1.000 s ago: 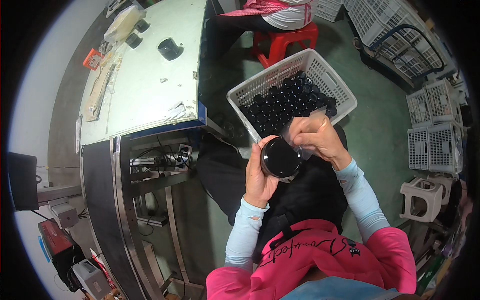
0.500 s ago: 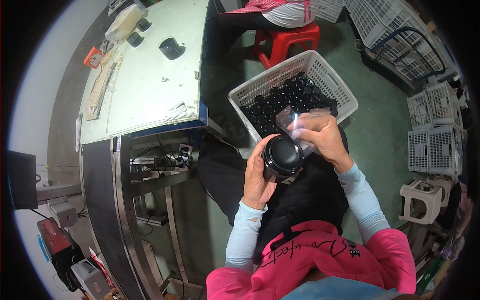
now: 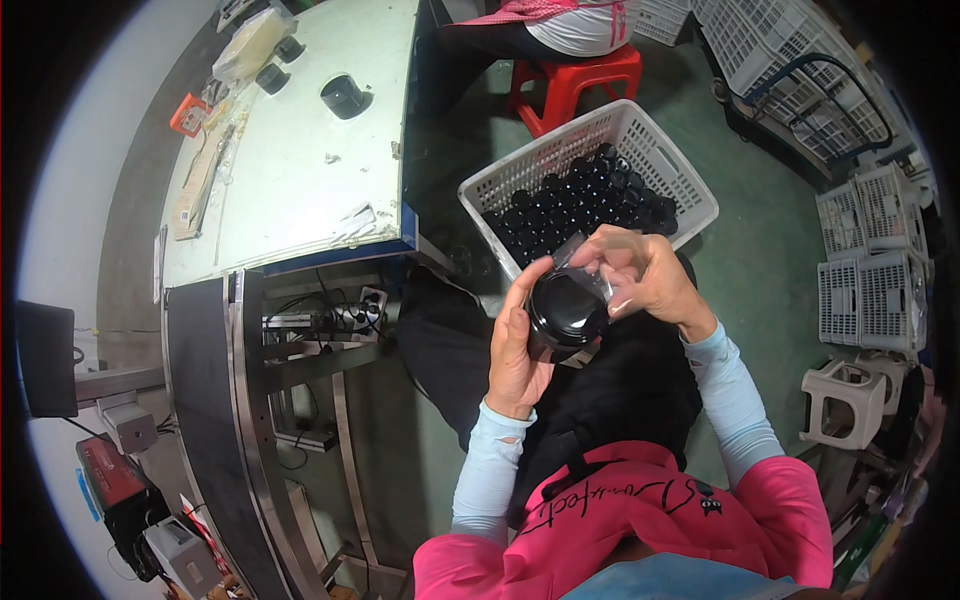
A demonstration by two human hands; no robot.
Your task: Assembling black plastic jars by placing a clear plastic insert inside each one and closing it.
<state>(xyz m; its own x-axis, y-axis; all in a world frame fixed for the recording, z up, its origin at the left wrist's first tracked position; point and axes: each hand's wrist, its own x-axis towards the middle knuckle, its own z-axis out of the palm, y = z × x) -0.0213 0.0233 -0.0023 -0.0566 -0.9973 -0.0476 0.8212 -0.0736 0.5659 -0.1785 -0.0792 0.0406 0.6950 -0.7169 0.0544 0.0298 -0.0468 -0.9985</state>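
while the left hand (image 3: 518,352) grips a round, glossy black jar (image 3: 566,308) just right of frame centre, the right hand (image 3: 650,275), at its upper right, pinches thin clear plastic film (image 3: 572,248) by the rim.

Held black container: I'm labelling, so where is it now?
Just right of centre in the head view, the black container is in the left hand, beside the right hand, with the white basket beyond.

Black jar (image 3: 567,308) and clear film (image 3: 603,287), nearside of the white basket (image 3: 657,158)
The left hand (image 3: 517,352) cups the jar, the right hand (image 3: 648,277) pinches the film; left of the basket stands a pale table (image 3: 285,165), beyond the basket a red stool (image 3: 592,68).
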